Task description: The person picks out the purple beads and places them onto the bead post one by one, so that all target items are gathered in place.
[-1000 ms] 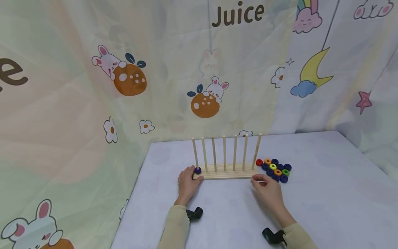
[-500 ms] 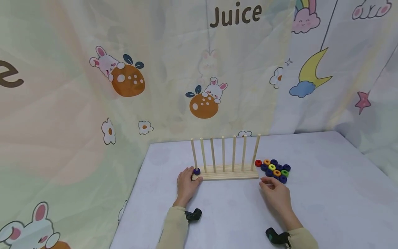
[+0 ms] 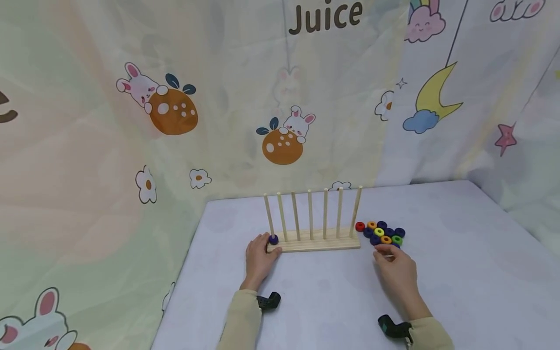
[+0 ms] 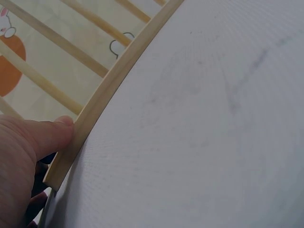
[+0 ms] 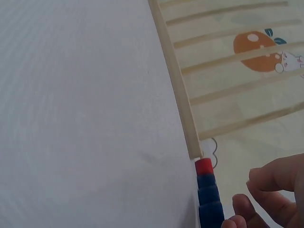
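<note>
A wooden peg stand (image 3: 321, 246) with several upright pegs sits on the table. One dark blue bead (image 3: 273, 239) is on its leftmost peg, down at the base. My left hand (image 3: 259, 260) grips the stand's left end, its thumb (image 4: 59, 135) against the front edge in the left wrist view. My right hand (image 3: 399, 272) is just in front of the loose beads, its fingers bent with a gap between thumb and fingers and nothing in them. Among those beads are a red bead (image 3: 360, 226), a green bead (image 3: 396, 240), a yellow bead (image 3: 379, 232) and several dark blue ones. The hand hides the nearest beads.
A white cloth covers the table (image 3: 323, 301), and the bead group lies by the stand's right end. Behind rises a printed curtain (image 3: 227, 146) with rabbits and oranges. Black wrist cameras (image 3: 395, 328) are strapped at both sleeves.
My right hand has moved right, from the front of the stand's right end to the near side of the beads. The left hand keeps its grip. The head view has shifted slightly.
</note>
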A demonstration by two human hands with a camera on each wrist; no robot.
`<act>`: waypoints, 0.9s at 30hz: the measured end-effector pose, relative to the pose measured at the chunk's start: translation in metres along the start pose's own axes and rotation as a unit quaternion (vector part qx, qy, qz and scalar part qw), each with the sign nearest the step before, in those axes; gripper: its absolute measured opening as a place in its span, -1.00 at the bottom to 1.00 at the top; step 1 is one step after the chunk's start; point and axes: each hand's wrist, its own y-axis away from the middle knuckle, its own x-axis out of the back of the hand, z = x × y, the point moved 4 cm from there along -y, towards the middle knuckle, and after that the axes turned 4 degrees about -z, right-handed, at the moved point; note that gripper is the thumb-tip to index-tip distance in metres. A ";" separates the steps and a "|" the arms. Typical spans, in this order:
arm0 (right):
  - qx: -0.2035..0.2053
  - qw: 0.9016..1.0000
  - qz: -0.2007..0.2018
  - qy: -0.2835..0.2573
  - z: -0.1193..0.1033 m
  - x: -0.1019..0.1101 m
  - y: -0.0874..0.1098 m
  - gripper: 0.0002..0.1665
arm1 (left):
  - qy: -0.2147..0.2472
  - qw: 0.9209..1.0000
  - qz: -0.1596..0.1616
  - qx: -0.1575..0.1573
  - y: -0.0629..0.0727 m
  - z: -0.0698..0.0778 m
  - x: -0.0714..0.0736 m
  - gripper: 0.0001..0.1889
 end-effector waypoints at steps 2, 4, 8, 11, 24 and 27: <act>-0.007 1.000 0.010 0.001 0.003 0.004 -0.001 -0.74 | 0.001 1.000 0.000 0.001 0.000 0.000 0.000 -0.36; -0.020 1.000 0.018 0.003 0.006 0.008 -0.001 -0.72 | 0.001 1.000 0.001 0.000 0.001 -0.001 0.000 -0.36; -0.037 0.999 0.030 0.004 0.016 0.014 -0.005 -0.66 | -0.001 1.000 0.001 -0.002 0.001 0.000 0.001 -0.37; -0.047 0.998 0.038 0.001 0.025 0.016 -0.009 -0.64 | -0.003 1.000 0.002 -0.004 0.001 0.000 0.001 -0.37; -0.061 0.996 0.062 0.011 0.037 0.023 -0.020 -0.59 | -0.004 1.000 0.004 -0.006 0.000 0.000 0.000 -0.35; -0.063 0.996 0.058 0.015 0.036 0.023 -0.020 -0.60 | 0.000 1.000 0.005 -0.009 0.001 0.001 0.001 -0.36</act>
